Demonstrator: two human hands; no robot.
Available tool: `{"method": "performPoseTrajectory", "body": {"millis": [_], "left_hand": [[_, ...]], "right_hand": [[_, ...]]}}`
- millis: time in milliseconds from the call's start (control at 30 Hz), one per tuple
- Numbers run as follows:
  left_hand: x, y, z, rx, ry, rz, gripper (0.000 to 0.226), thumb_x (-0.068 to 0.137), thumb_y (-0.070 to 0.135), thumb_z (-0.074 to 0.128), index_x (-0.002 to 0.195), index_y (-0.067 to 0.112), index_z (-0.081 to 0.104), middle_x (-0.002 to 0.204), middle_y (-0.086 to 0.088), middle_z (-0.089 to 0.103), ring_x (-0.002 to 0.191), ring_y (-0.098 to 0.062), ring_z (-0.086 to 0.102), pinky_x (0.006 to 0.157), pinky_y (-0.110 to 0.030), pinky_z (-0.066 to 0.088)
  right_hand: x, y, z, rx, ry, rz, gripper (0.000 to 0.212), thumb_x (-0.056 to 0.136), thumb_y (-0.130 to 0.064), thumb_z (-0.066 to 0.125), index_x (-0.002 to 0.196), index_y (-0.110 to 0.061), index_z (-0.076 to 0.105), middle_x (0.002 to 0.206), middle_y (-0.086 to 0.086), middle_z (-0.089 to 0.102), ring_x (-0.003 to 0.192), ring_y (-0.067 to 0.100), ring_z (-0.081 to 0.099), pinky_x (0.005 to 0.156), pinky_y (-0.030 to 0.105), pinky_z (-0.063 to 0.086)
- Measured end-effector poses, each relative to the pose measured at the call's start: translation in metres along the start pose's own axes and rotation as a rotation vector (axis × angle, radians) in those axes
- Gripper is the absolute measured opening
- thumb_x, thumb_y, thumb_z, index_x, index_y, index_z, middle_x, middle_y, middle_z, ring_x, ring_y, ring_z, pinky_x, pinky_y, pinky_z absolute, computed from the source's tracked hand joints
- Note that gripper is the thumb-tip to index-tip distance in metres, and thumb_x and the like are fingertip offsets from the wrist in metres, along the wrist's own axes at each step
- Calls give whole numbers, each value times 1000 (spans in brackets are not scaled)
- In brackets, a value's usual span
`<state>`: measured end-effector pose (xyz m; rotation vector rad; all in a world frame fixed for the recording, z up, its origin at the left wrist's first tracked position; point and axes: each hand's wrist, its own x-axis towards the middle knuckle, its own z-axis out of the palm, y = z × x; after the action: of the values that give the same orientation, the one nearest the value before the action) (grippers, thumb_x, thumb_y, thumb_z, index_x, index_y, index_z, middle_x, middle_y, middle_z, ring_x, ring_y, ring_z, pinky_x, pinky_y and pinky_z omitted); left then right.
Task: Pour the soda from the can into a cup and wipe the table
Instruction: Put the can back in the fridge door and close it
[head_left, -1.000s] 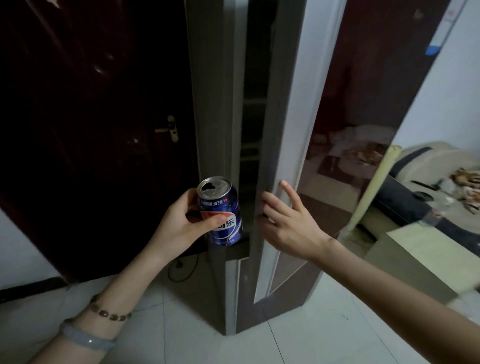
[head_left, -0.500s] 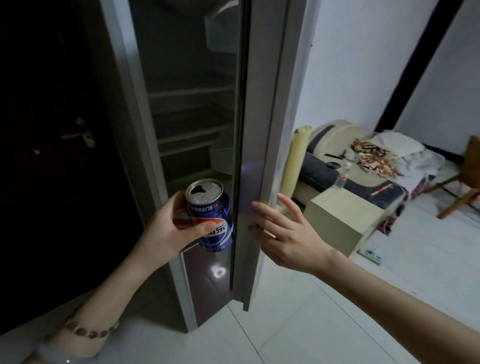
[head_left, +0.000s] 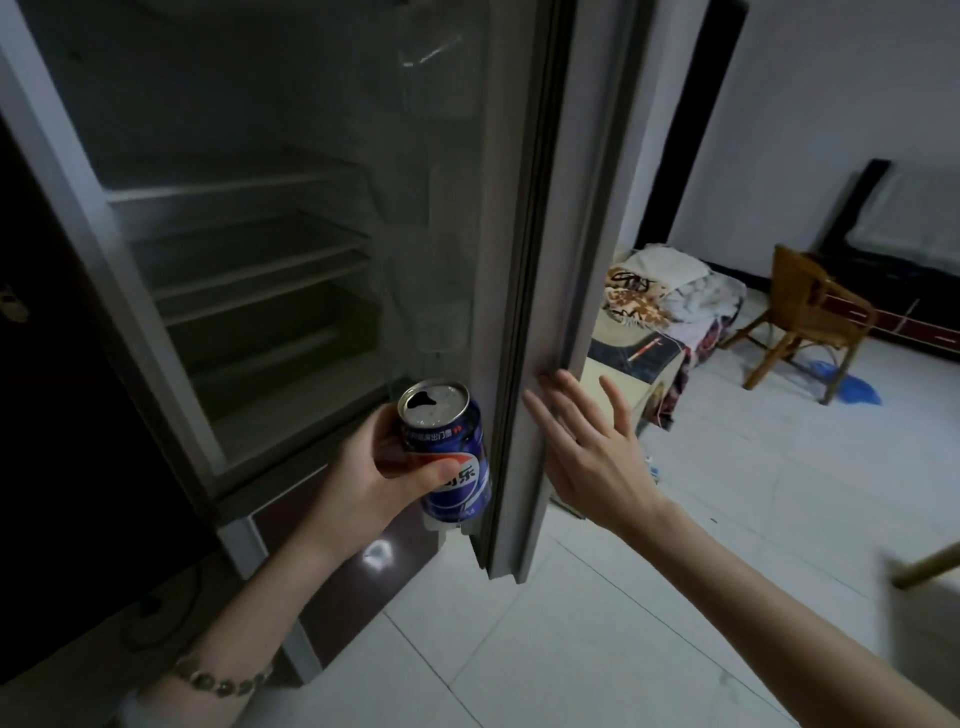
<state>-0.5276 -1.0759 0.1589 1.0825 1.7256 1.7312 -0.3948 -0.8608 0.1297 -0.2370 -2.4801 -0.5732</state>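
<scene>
A blue soda can (head_left: 451, 457) with an opened top stands upright in my left hand (head_left: 374, 478), which grips it in front of an open fridge. My right hand (head_left: 587, 452) is spread flat, its fingers against the edge of the grey fridge door (head_left: 524, 260), holding nothing. No cup, cloth or table surface shows clearly in the head view.
The fridge interior (head_left: 260, 260) holds bare shelves. A dark door is at the left. To the right stand a low sofa with piled cloths (head_left: 665, 296), a wooden chair (head_left: 810, 317) and white tiled floor (head_left: 675, 597). A blurred object is at the right edge.
The fridge door has swung wider open and more of the shelves show. My view has turned to the right. My right hand's fingers have spread on the door edge; the can stays in my left hand.
</scene>
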Motion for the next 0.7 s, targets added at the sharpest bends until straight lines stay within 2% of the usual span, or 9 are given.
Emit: {"method": "performPoseTrajectory", "body": {"millis": [167, 300, 433, 533, 700], "left_hand": [[19, -3, 36, 27, -84, -5, 71, 54, 40, 84, 117, 23, 55, 111, 7, 67, 105, -7, 63, 78, -16, 51], [49, -1, 60, 16, -155, 14, 59, 61, 22, 81, 114, 22, 56, 107, 6, 68, 104, -7, 63, 75, -15, 51], [89, -2, 80, 25, -217, 56, 65, 58, 34, 85, 115, 21, 57, 109, 7, 68, 104, -8, 63, 80, -20, 52], [124, -4, 94, 50, -245, 92, 68, 54, 50, 80, 114, 27, 57, 109, 10, 68, 104, -7, 63, 87, -27, 51], [182, -5, 115, 87, -271, 153, 64, 53, 57, 78, 109, 33, 58, 106, 16, 68, 103, -2, 62, 88, -27, 49]], "right_hand": [[-17, 21, 0, -22, -120, 262, 76, 75, -19, 63, 144, -10, 32, 144, 14, 42, 139, 30, 31, 111, 57, 15], [-21, 44, 13, -11, -199, 412, 78, 77, -24, 64, 146, -9, 28, 148, 16, 36, 140, 32, 26, 109, 57, 12], [-18, 72, 29, -8, -247, 542, 77, 81, -24, 61, 147, -7, 25, 151, 14, 30, 142, 30, 19, 112, 56, 9], [-15, 94, 42, -30, -264, 602, 76, 83, -24, 58, 148, -6, 21, 153, 13, 26, 144, 29, 16, 112, 52, -2], [-8, 134, 64, -77, -264, 674, 74, 89, -25, 49, 150, -8, 11, 157, 10, 14, 146, 25, 4, 109, 44, -18]]}}
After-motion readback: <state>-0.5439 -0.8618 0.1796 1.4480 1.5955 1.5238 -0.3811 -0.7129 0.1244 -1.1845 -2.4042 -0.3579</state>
